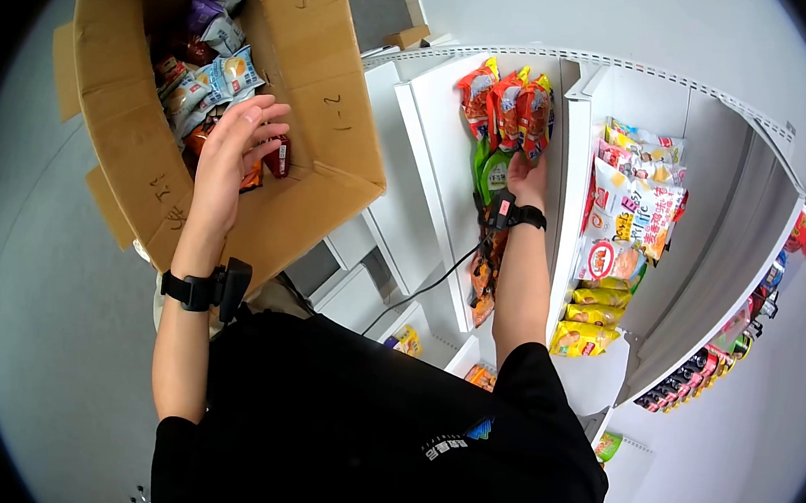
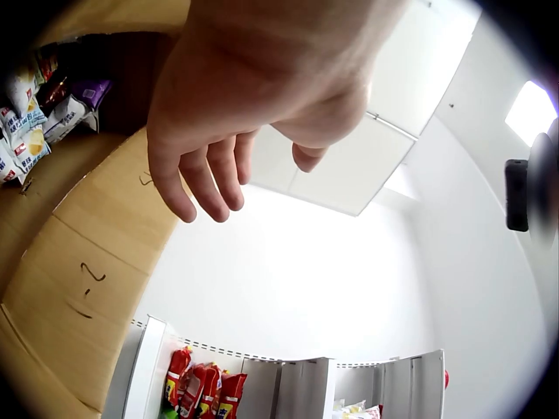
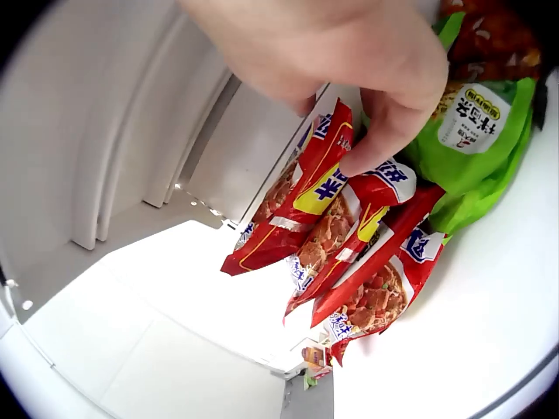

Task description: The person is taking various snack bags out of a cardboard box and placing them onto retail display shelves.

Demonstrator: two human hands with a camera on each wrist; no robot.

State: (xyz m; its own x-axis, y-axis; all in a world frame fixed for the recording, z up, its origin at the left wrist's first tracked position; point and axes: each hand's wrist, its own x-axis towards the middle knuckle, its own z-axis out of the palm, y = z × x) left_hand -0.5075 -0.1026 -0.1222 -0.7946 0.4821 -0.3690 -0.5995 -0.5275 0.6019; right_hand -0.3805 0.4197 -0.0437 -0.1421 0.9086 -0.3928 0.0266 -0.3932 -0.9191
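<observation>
My right hand is at the shelf, by the lower ends of several red instant-noodle packets standing in a row. In the right wrist view, its thumb and fingers pinch the edge of the nearest red noodle packet. A green packet lies right beside that hand. My left hand hovers over the open cardboard box, its fingers loosely extended and nothing in them. Inside the box lie snack bags, among them blue-and-white bags and a purple one.
Right of the noodles, another shelf section holds white snack bags and yellow bags. A white divider separates the two sections. Dark orange packets lie nearer the body. A black cable runs from the right wrist camera.
</observation>
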